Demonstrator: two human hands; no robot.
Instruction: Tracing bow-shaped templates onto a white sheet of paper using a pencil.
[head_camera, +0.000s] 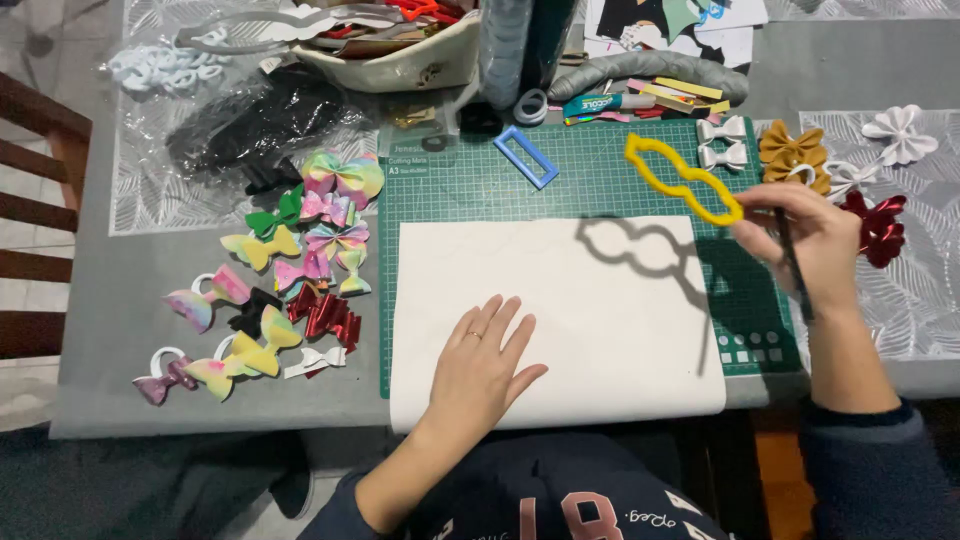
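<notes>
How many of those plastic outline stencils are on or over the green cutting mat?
2. A yellow wavy stencil is held above the mat's right side by the right hand, with a pencil. A blue rectangular stencil lies on the green mat near its top edge. More may hide in the clutter behind.

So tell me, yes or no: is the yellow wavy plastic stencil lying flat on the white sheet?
No, the right hand holds the yellow wavy plastic stencil up above the green cutting mat, casting a shadow onto the white sheet.

My left hand (480, 365) lies flat on the white sheet (600, 330) over the green cutting mat (600, 170). My right hand (815, 240) lifts a yellow wavy template (683, 178) and holds a dark pen (793, 265).
</notes>
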